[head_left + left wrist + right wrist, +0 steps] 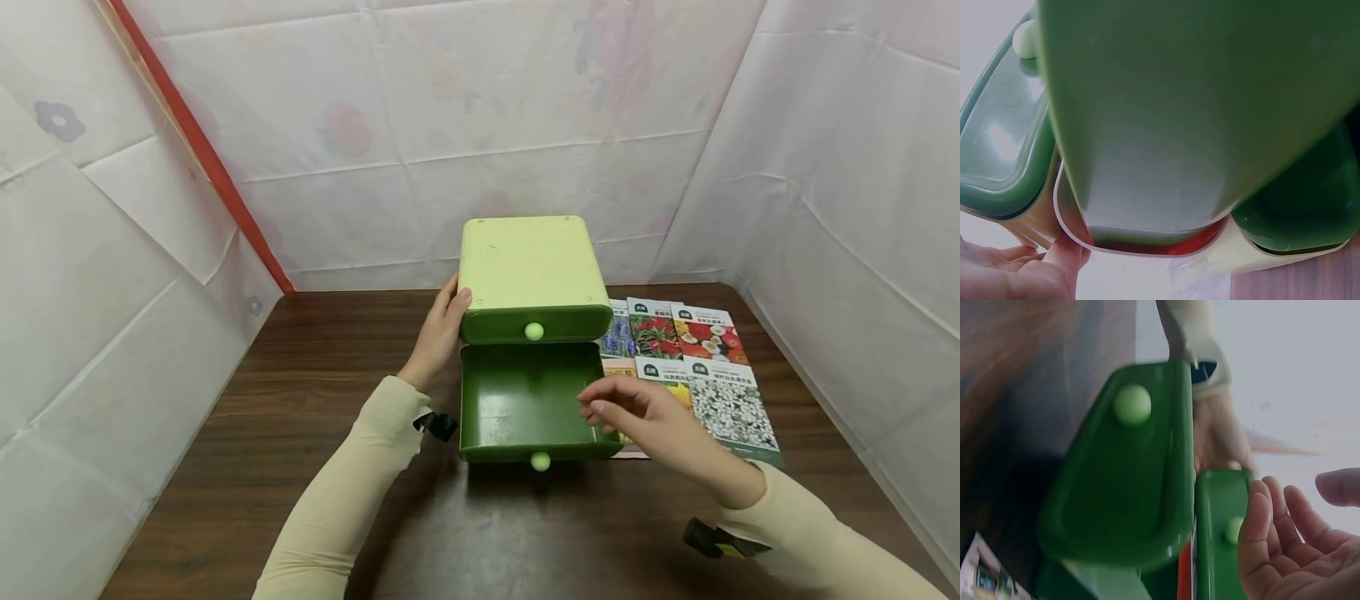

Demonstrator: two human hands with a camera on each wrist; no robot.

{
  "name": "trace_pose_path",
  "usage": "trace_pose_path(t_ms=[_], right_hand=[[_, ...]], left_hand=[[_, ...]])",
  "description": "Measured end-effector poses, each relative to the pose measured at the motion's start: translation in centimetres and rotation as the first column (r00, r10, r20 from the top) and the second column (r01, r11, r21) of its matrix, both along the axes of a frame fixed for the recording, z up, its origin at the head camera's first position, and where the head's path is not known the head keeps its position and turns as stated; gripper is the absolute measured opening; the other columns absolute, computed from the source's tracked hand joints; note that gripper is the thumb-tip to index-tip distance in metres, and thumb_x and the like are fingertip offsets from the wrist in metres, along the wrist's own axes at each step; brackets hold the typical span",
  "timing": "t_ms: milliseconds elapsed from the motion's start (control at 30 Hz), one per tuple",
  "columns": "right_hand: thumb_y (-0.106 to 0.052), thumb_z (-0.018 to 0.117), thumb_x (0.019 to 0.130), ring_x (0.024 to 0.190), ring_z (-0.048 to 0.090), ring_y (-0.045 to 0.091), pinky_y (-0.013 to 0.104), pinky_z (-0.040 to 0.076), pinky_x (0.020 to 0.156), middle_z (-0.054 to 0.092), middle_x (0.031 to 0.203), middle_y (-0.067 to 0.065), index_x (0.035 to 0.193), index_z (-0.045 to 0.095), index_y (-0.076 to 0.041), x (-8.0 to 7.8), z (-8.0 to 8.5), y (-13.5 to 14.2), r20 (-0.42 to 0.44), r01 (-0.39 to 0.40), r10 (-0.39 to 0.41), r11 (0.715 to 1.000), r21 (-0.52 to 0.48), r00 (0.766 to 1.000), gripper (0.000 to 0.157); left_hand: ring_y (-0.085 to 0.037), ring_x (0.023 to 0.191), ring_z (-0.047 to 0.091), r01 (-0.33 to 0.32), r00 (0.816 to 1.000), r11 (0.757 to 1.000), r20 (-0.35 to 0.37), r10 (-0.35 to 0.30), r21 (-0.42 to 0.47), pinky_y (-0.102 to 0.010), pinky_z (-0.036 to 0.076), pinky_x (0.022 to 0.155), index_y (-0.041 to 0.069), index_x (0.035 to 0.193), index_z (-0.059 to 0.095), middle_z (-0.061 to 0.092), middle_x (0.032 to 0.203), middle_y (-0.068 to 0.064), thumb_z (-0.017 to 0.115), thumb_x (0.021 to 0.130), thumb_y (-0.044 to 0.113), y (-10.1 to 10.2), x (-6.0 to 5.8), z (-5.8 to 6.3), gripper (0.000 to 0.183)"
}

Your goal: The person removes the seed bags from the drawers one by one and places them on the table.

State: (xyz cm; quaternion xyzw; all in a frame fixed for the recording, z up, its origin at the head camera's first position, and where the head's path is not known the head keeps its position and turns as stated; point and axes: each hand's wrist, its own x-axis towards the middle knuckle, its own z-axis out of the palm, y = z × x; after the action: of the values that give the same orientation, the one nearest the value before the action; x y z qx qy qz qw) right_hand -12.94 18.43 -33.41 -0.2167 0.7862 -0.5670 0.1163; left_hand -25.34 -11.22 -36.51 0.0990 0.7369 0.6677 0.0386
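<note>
A small pale green drawer cabinet (528,262) stands on the table with dark green drawers and round light green knobs. Its top drawer (495,325) is closed. Below that, a drawer (510,408) is pulled well out, its smooth green floor showing; a lower drawer (1304,215) appears in the left wrist view. My left hand (435,340) rests on the cabinet's left side near the upper front corner, thumb at the top edge. My right hand (648,414), fingers loosely bent and holding nothing, hovers over the right edge of the pulled-out drawer.
Several flower seed packets (731,408) lie in overlapping rows on the table (337,358), right of the cabinet and partly behind my right hand. White sheeting (420,167) walls in the back and both sides. A red strip (210,158) runs down the back left corner.
</note>
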Motion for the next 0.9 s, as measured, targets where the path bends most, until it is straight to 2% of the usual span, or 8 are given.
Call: trace_pose_path(t_ms=[233, 367, 500, 700, 800, 900], right_hand=[[-0.014, 0.052, 0.103, 0.093, 0.069, 0.016, 0.032, 0.058, 0.078, 0.068, 0.107, 0.023, 0.116, 0.062, 0.005, 1.2, -0.5, -1.7, 0.062, -0.165, 0.167, 0.985, -0.046, 0.984, 0.025], [-0.017, 0.051, 0.104, 0.093, 0.069, 0.01, 0.032, 0.059, 0.079, 0.07, 0.107, 0.019, 0.114, 0.064, 0.003, 1.8, -1.3, -2.5, 0.085, -0.237, 0.24, 0.971, -0.037, 0.967, 0.026], [-0.02, 0.051, 0.104, 0.094, 0.069, 0.008, 0.032, 0.059, 0.079, 0.071, 0.109, 0.017, 0.114, 0.067, -0.004, 2.2, -2.6, -3.1, 0.146, -0.302, 0.301, 0.953, -0.016, 0.942, 0.025], [-0.023, 0.051, 0.104, 0.095, 0.069, 0.008, 0.034, 0.058, 0.079, 0.068, 0.111, 0.026, 0.115, 0.069, -0.005, 2.2, -4.6, -3.6, 0.249, -0.335, 0.329, 0.942, -0.018, 0.911, 0.028], [-0.025, 0.051, 0.104, 0.095, 0.07, 0.017, 0.041, 0.058, 0.079, 0.068, 0.11, 0.027, 0.115, 0.068, -0.002, 2.1, -5.5, -3.7, 0.279, -0.33, 0.322, 0.944, -0.018, 0.905, 0.031], [-0.025, 0.051, 0.104, 0.094, 0.07, 0.027, 0.044, 0.058, 0.079, 0.069, 0.109, 0.027, 0.113, 0.068, 0.002, 1.9, -6.3, -3.8, 0.295, -0.32, 0.31, 0.947, -0.017, 0.904, 0.034]], left_hand=[[-0.025, 0.141, 0.037, 0.001, 1.0, 1.0, -0.004, -0.001, -0.004, -0.053, 0.039, 0.109, 0.032, 0.157, 0.014, 0.018, 0.163, 0.004, 0.04, 0.098, 0.064, -0.1, -0.1, 0.0, 0.072], [-0.026, 0.14, 0.039, 0.001, 1.0, 1.0, 0.01, -0.002, 0.009, -0.053, 0.041, 0.107, 0.034, 0.157, 0.013, 0.018, 0.163, 0.003, 0.04, 0.099, 0.062, 0.0, -0.1, 0.1, 0.07], [-0.027, 0.138, 0.042, 0.004, 1.0, 0.999, 0.024, -0.005, 0.036, -0.053, 0.043, 0.105, 0.034, 0.157, 0.014, 0.019, 0.163, 0.002, 0.04, 0.1, 0.06, 0.0, 0.0, 0.1, 0.068], [-0.027, 0.139, 0.04, 0.005, 1.0, 0.999, 0.031, -0.006, 0.033, -0.053, 0.041, 0.107, 0.032, 0.158, 0.012, 0.018, 0.163, 0.002, 0.037, 0.103, 0.054, 0.0, 0.0, 0.2, 0.065], [-0.028, 0.139, 0.041, 0.018, 0.999, 0.999, 0.044, -0.02, 0.042, -0.054, 0.042, 0.107, 0.03, 0.158, 0.01, 0.017, 0.163, 0.0, 0.036, 0.105, 0.049, 0.0, 0.3, 0.7, 0.062], [-0.03, 0.138, 0.042, 0.034, 0.998, 0.999, 0.053, -0.036, 0.038, -0.054, 0.043, 0.106, 0.025, 0.159, 0.008, 0.017, 0.164, -0.003, 0.035, 0.106, 0.043, 0.1, 1.1, 1.9, 0.062]])
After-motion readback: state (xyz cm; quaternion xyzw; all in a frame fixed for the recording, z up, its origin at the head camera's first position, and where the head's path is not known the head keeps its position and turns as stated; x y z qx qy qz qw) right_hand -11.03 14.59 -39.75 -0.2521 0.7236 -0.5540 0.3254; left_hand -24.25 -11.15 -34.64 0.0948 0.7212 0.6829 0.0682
